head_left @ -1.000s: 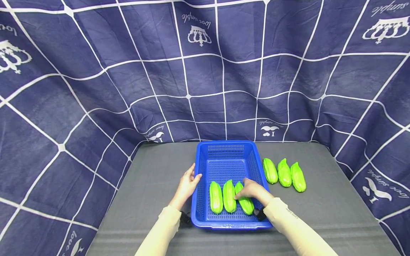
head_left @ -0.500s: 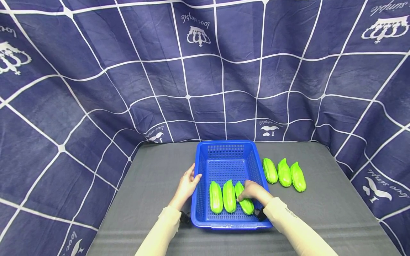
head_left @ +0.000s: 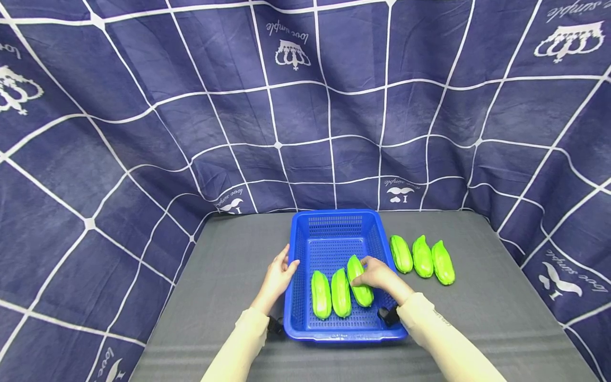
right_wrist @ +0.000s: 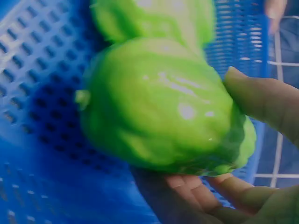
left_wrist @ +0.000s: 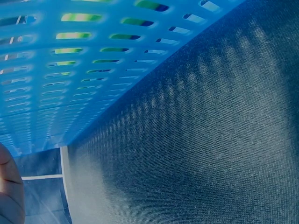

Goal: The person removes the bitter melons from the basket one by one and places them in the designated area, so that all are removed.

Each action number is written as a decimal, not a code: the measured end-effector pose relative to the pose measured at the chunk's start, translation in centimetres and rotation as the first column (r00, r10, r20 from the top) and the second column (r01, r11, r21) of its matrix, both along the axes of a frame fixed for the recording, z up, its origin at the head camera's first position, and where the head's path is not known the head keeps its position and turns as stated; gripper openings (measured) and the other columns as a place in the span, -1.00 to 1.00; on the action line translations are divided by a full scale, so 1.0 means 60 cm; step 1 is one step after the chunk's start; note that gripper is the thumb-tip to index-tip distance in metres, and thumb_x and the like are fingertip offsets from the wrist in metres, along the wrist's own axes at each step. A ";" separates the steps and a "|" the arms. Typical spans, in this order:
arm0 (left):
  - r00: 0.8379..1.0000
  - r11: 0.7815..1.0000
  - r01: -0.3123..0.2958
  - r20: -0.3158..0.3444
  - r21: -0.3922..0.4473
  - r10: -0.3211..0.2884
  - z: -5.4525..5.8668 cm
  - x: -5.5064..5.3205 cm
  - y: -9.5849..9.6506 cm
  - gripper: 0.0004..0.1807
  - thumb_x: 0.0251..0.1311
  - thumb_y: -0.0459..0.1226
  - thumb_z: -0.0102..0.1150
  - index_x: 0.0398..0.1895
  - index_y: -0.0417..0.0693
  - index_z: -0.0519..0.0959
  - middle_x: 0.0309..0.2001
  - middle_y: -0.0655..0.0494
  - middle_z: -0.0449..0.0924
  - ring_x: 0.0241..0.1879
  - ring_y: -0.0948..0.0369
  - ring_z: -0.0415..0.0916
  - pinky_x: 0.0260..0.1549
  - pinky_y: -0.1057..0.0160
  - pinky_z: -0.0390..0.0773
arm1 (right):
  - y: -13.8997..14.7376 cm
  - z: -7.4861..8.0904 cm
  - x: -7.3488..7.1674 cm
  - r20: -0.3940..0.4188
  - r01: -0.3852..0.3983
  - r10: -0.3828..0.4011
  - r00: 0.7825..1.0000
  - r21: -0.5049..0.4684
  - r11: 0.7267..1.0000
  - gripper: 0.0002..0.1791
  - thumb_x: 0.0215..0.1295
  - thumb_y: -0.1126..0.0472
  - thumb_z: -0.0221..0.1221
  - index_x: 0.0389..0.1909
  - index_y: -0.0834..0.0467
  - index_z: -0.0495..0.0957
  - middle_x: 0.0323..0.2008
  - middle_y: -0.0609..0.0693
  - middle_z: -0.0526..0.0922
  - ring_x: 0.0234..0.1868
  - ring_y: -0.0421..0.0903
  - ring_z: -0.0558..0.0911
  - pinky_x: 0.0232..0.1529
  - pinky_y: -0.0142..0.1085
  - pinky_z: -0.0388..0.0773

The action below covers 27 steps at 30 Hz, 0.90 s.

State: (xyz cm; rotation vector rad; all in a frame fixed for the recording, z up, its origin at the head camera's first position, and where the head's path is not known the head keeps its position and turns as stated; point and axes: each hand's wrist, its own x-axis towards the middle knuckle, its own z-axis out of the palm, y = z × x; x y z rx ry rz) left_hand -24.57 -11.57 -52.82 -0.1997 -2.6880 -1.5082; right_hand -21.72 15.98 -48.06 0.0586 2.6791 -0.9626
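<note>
A blue plastic basket (head_left: 334, 336) stands on the grey table. My left hand (head_left: 276, 278) holds its left rim, thumb lying at the rim and fingers along the outer side; only part of that hand (left_wrist: 10, 189) enters the left wrist view. My right hand (head_left: 380, 276) is inside the basket and grips a glossy green gourd-like vegetable (head_left: 359, 289). In the right wrist view the thumb (right_wrist: 261, 98) presses one side of this gourd (right_wrist: 159, 107) and the fingers curl beneath it. To its left lie two similar gourds (head_left: 341, 294), side by side.
Three more green gourds (head_left: 422, 259) lie in a row on the table, right of the basket. A dark blue curtain (head_left: 353, 116) with white lines hangs behind and at both sides of the table (head_left: 229, 249).
My right hand has taken hold of the rightmost gourd in the basket and moved it away from me, slightly left. The left hand stays at the rim.
</note>
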 end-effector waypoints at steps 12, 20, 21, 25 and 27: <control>1.000 1.000 -0.011 -0.008 -0.005 0.011 0.003 -0.001 -0.001 -0.35 0.31 -0.25 0.19 0.42 -0.28 0.28 -0.27 -0.14 0.49 -0.46 0.24 0.36 -0.40 0.28 0.41 | 0.019 0.041 -0.008 -0.138 0.020 -0.053 0.989 -0.233 0.972 -0.18 0.01 0.14 0.44 0.26 0.42 0.34 0.05 0.37 0.59 0.07 0.25 0.59 0.06 0.04 0.55; 1.000 1.000 -0.009 -0.012 -0.004 0.009 -0.002 -0.001 -0.001 -0.35 0.31 -0.25 0.19 0.42 -0.28 0.29 -0.19 -0.20 0.53 -0.41 0.23 0.39 -0.33 0.24 0.46 | 0.051 0.060 -0.006 -0.198 0.004 -0.080 0.977 -0.359 0.933 -0.18 0.13 0.20 0.37 0.33 0.47 0.24 0.12 0.44 0.52 0.14 0.33 0.56 0.11 0.03 0.55; 1.000 1.000 -0.004 -0.015 -0.001 0.004 -0.002 -0.001 -0.001 -0.35 0.31 -0.25 0.19 0.42 -0.29 0.28 -0.19 -0.20 0.53 -0.42 0.24 0.39 -0.35 0.25 0.47 | 0.056 0.062 -0.006 -0.204 0.011 -0.090 0.975 -0.361 0.932 -0.19 0.14 0.20 0.36 0.33 0.47 0.24 0.12 0.44 0.52 0.13 0.33 0.57 0.10 0.01 0.56; 1.000 1.000 0.010 -0.015 0.009 -0.010 -0.003 0.000 -0.001 -0.35 0.33 -0.24 0.18 0.42 -0.31 0.26 -0.19 -0.20 0.54 -0.46 0.28 0.41 -0.42 0.31 0.47 | 0.080 0.071 -0.002 -0.216 0.053 -0.142 0.966 -0.374 0.926 -0.20 0.17 0.18 0.34 0.34 0.45 0.24 0.14 0.44 0.51 0.11 0.29 0.60 0.04 -0.12 0.60; 1.000 1.000 0.010 -0.015 0.010 -0.010 -0.002 0.001 -0.002 -0.35 0.33 -0.24 0.18 0.42 -0.31 0.26 -0.19 -0.20 0.54 -0.45 0.28 0.41 -0.42 0.31 0.47 | 0.094 0.074 0.001 -0.209 0.081 -0.170 0.963 -0.377 0.922 -0.21 0.20 0.16 0.32 0.35 0.43 0.24 0.15 0.42 0.50 0.10 0.27 0.60 -0.03 -0.24 0.59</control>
